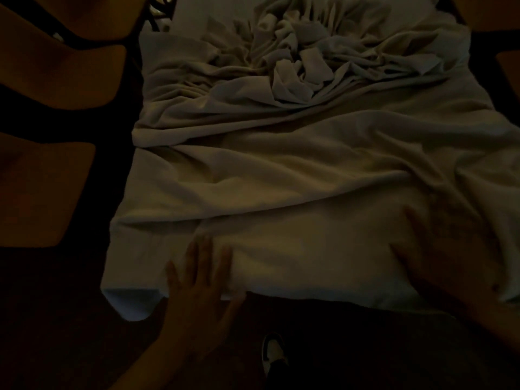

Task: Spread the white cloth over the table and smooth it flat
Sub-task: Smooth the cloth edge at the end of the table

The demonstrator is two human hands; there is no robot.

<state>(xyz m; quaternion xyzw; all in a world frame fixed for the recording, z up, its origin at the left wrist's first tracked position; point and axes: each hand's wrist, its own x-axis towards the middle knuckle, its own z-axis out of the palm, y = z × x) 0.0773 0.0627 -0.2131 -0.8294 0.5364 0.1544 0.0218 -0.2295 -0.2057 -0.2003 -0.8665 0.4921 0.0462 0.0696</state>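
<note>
Nothing was gripped: the left hand (201, 280) was pressed flat, fingers spread, on the near edge of the white cloth (295, 175). The right hand (447, 257), blurred, was laid flat too. Over the table the cloth was draped, bunched at the far end.

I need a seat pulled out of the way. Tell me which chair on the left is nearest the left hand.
The lowest brown chair seat, closest to the table's near corner; the left hand lies flat just below and right of it.
</note>
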